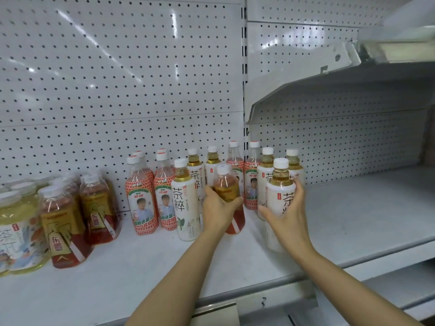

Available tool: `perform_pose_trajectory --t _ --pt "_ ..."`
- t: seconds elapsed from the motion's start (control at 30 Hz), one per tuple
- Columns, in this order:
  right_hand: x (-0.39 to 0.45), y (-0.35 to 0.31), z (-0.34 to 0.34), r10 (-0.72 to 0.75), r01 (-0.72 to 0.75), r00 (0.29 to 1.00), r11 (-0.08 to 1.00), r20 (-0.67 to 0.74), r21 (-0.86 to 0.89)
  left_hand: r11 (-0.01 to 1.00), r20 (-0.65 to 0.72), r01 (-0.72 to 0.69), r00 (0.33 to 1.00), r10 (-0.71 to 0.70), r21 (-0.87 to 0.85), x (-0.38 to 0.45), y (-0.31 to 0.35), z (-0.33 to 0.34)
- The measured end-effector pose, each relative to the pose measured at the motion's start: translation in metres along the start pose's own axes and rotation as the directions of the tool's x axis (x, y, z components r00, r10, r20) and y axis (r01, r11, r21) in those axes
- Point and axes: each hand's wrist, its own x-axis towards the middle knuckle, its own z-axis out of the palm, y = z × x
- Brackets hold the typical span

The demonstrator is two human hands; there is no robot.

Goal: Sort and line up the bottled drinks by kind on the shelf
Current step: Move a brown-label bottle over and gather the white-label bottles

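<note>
Two hands grasping bottled drinks on a white shelf.

The left hand curls its fingers round an amber tea bottle with a gold label, which stands mid-shelf among white-labelled tea bottles; the right hand wraps round another white-labelled bottle just to its right. Red-patterned bottles stand further left, before the pegboard back panel; more gold-labelled bottles stand near the left edge.
</note>
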Motion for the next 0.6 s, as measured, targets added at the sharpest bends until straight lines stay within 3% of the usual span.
perform_pose_trajectory --t 0.1,0.27,0.43,0.6 --pt "0.001 -0.001 0.008 0.048 -0.047 0.999 0.998 -0.025 0.042 0.997 -0.049 -0.065 0.997 0.063 -0.048 -0.023 0.000 -0.026" --pt "0.007 0.000 0.042 0.028 -0.033 0.997 0.996 0.072 0.077 0.990 -0.084 -0.117 0.990 0.110 -0.082 -0.060 -0.008 -0.076" --pt "0.019 -0.004 0.084 0.028 -0.050 0.981 0.993 0.193 0.108 0.995 -0.164 -0.095 0.982 0.089 -0.030 -0.074 -0.027 -0.116" --pt "0.044 0.000 0.112 0.055 -0.074 0.973 0.994 0.223 0.077 0.998 -0.260 -0.044 0.964 0.053 0.037 -0.063 -0.053 -0.158"
